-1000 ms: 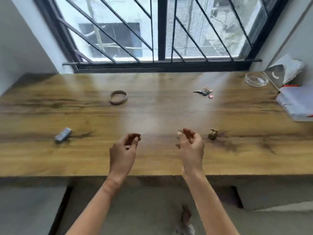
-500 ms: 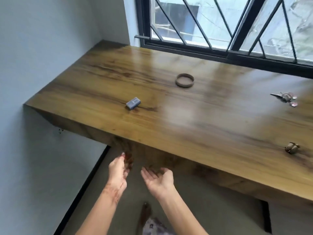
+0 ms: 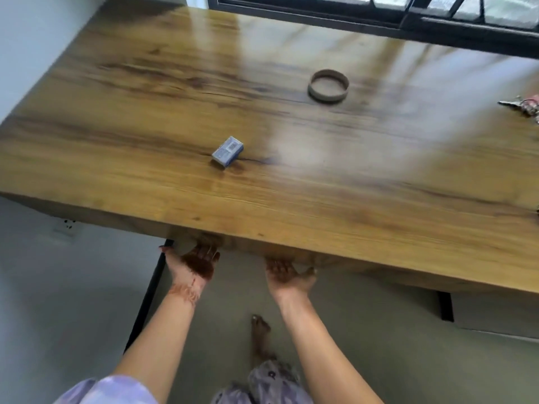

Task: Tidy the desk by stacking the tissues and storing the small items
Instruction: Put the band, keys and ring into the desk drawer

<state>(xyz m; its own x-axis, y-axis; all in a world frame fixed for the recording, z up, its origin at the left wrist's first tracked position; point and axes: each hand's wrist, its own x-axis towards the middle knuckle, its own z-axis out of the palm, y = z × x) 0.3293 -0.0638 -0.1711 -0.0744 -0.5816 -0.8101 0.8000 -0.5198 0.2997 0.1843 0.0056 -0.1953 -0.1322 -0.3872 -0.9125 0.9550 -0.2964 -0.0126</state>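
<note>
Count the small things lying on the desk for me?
3: a blue box near the front, a brown ring nearer the window, keys cut off at the right edge. Others may lie outside the frame.

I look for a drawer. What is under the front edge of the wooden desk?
Under the desk, the left hand and right hand are palm-up, their fingertips partly hidden by it. Below are floor and a bare foot. The underside itself is covered.
</note>
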